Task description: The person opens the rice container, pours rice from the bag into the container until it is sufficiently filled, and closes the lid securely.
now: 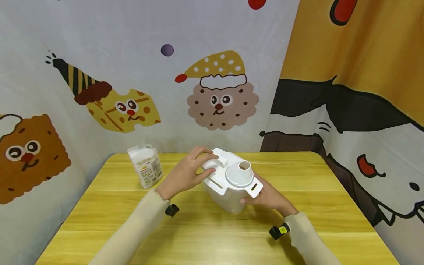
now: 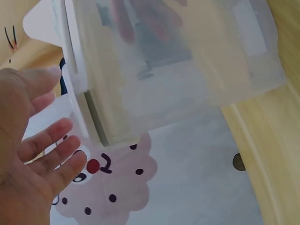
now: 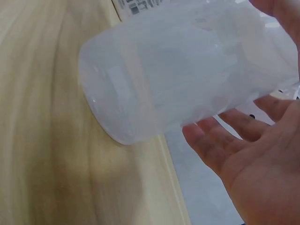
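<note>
A translucent plastic storage container (image 2: 187, 89) with a white lid (image 1: 215, 183) stands tilted over the table. Its lid carries a round cap with a short spout (image 1: 245, 165), a raised block and a slotted tab. My right hand (image 1: 269, 197) holds the container's body from the right side, thumb in front and fingers behind. At the lid's left end is my left hand (image 1: 188, 169), its fingers loosely bent and fingertips right at the raised block. The left wrist view shows those fingers spread beside the lid's edge. In the right wrist view, the container's body (image 3: 154, 79) looks empty.
A white printed bag (image 1: 147, 167) stands at the back left of the wooden table (image 1: 198, 243). Behind the table's far edge hangs a cloth (image 1: 185, 121) with cartoon figures. Each wrist wears a small black device, the left one (image 1: 172, 210) close over the table.
</note>
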### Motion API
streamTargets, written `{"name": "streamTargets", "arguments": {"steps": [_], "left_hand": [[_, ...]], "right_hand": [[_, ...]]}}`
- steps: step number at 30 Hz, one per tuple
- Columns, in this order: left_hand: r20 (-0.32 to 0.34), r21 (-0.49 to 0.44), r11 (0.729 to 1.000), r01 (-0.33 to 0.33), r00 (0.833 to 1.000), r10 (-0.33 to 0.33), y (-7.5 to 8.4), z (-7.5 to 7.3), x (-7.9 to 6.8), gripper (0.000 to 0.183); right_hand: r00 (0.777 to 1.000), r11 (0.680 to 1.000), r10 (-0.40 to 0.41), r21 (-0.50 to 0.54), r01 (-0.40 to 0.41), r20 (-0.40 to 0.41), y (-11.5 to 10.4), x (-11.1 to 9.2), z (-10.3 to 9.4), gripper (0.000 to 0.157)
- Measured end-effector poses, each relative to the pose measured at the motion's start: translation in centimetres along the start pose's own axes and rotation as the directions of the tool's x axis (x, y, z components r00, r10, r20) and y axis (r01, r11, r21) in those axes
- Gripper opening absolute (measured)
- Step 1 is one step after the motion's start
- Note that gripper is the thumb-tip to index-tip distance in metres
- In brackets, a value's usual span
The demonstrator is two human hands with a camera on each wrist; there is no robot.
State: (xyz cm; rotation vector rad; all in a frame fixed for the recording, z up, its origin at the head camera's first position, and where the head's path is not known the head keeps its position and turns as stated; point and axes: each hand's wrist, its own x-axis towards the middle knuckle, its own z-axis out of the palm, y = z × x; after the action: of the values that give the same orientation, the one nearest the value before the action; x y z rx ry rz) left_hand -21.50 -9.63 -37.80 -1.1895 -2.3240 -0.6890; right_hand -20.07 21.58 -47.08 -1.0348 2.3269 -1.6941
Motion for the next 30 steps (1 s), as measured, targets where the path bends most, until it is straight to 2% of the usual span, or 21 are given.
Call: {"name": "streamTargets", "arguments": {"steps": [4, 10, 14, 21, 30], "left_hand": [[0.022, -0.004, 0.999, 0.043, 0.999, -0.043, -0.6, 0.3, 0.3, 0.038], [0.048, -0.001, 0.999, 0.043, 0.998, -0.043, -1.3, 0.8, 1.2, 0.034], [0.044, -0.03, 0.999, 0.039, 0.998, -0.037, -1.7, 1.0, 1.4, 0.028], [-0.002, -0.091, 0.996, 0.004, 1.0, -0.004, -2.0, 1.0, 1.8, 0.019], [0.007, -0.15, 0.987, 0.061, 0.998, -0.061, -2.0, 0.4, 1.4, 0.017]], "right_hand": [[0.998, 0.999, 0.02, -0.028, -0.022, -0.051, 0.0, -0.3, 0.5, 0.097], [0.995, 0.997, 0.055, -0.052, -0.06, -0.086, -0.2, -0.5, 0.8, 0.094], [0.994, 0.996, 0.061, -0.06, -0.066, -0.085, -0.5, -0.4, 0.7, 0.092], [0.996, 0.998, 0.046, -0.047, -0.049, -0.072, 0.1, -0.2, 0.3, 0.087], [0.998, 0.998, 0.055, -0.038, -0.055, -0.011, 0.3, 0.1, -0.7, 0.082]]}}
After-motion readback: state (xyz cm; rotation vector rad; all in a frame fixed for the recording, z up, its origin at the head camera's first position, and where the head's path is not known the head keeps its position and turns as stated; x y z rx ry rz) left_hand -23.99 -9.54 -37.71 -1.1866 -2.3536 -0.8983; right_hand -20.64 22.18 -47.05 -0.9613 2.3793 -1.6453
